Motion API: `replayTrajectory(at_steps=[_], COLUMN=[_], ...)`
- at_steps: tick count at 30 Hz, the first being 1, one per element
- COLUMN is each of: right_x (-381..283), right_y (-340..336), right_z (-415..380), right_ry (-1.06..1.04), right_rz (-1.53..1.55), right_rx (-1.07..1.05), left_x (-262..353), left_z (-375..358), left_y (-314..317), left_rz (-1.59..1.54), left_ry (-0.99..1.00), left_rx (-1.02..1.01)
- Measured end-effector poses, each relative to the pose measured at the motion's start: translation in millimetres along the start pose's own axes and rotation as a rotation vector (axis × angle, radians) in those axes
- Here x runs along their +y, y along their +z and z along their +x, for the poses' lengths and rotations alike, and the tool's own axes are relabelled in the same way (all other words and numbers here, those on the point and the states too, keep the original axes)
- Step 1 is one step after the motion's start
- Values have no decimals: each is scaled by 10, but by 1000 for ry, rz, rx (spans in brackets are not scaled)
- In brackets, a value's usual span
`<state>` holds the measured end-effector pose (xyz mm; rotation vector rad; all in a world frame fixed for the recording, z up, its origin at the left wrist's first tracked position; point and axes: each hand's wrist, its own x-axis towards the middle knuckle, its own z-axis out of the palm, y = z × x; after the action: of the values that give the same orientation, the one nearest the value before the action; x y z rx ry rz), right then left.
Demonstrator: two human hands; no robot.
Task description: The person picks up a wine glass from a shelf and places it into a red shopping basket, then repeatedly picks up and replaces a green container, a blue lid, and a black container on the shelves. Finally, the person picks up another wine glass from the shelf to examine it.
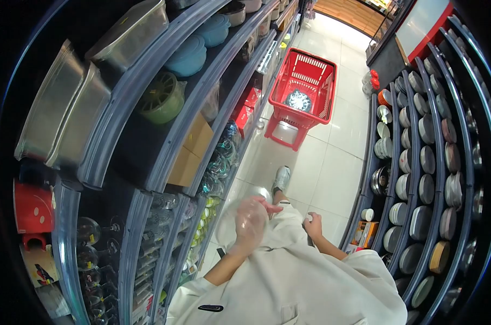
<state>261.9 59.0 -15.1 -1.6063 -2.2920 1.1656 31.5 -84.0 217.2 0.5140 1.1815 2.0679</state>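
My left hand [256,210] is closed on a clear glass [224,223], its transparent round bowl showing over the fingers and wrist. A pale round disc lies just beyond the fingertips. At my right side my right hand [313,226] hangs low with its fingers curled in; a small white spot shows at the fingertips, and I cannot tell what it is. Ahead on the floor, out of reach of both hands, stands a red shopping basket [325,115] on a red stool-like base, with a shiny glass-like item [298,101] inside.
To the left, shelves [167,157] carry metal pans [131,32], blue pots [187,55], a green pot [163,97], a cardboard box [188,151] and rows of glassware [218,162]. Shelves on the right hold stacked plates [402,187]. A tiled aisle [310,168] runs between them.
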Motion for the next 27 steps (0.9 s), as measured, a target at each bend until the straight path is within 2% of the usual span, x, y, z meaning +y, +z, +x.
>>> replayTrajectory(at_steps=[1, 2, 5, 6, 8, 10, 13, 15, 17, 19, 21, 23, 24, 26, 27], right_x=[6, 11, -25, -46, -127, -128, -94, -354, -925, -1530, -2057, -2707, -2884, -3142, -3258], right_y=[-5, -13, -32, -43, -66, -47, 23, -78, -298, -627, -937, -1357, -1492, -1694, -1802], right_z=[8, 16, 64, 87, 138, 209, 374, 512, 558, 610, 691, 695, 769, 998, 1150], right_ry=[3, 4, -7, -20, -1, 19, -60, -78, -80, -233, -235, -340, -328, -568, -553], right_rz=[-1, -4, -10, -14, -4, 9, -35, 93, 172, 358, 784, 1028, 1036, 920, 927], right_rx=[-4, -8, -4, 4, -3, -8, 25, 52, 91, 80, -104, -273, -270, -530, -530], left_x=[-14, 202, 213, 219, 232, 225, 140, 138, 178, 179, 163, 116, 98, 74, 54], left_z=[43, 67, 192, 202, 230, 237, 257, 355, 479, 596, 784, 938, 1025, 1231, 1360], left_y=[-25, 99, 86, 109, 174, 172, 110, 110, 143, 135, 130, 112, 120, 148, 176], left_rz=[86, 216, 351, 352, -7, 56, 171, 227, 378, 504, 628, 816, 823, 822, 825], left_ry=[122, -13, -76, -76, -256, -220, -144, -101, -53, -136, -213, -268, -279, -473, -488], left_rx=[-61, 3, -93, -92, 55, 53, 31, 7, 16, 20, 23, -48, -53, -60, -62])
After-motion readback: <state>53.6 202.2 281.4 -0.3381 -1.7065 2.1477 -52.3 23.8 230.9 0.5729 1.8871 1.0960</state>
